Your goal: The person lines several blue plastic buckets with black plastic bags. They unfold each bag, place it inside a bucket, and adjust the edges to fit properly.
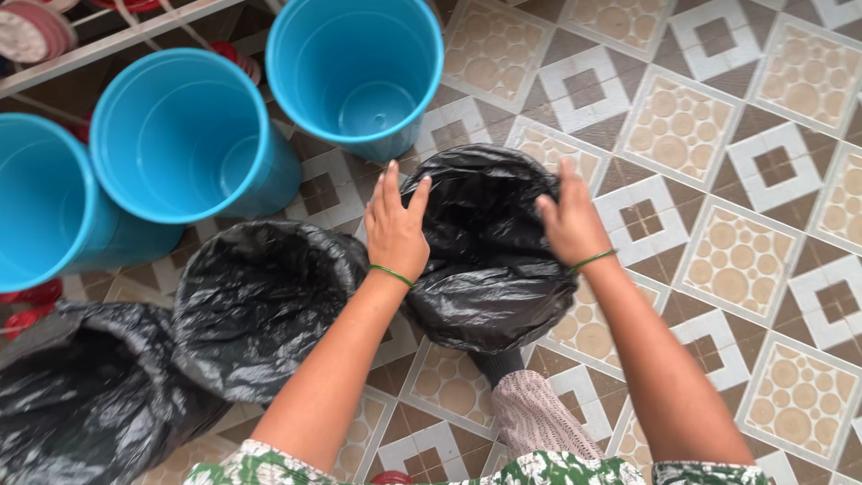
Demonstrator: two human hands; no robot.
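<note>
Both hands, left hand [395, 226] and right hand [567, 220], spread flat, press the black bag [485, 260] over its bucket; thin plastic could tear or slip off between them.

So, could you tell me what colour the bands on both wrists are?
Green, on both the left hand and right hand; head view.

Open tiled floor [718, 180] fills the right half and upper right of the frame, giving free passage there. To the left, three blue buckets [189, 135] crowd the upper left, nearly touching, and two black-bagged buckets [251, 305] block the lower left. Only narrow gaps of tile show between them.
</note>
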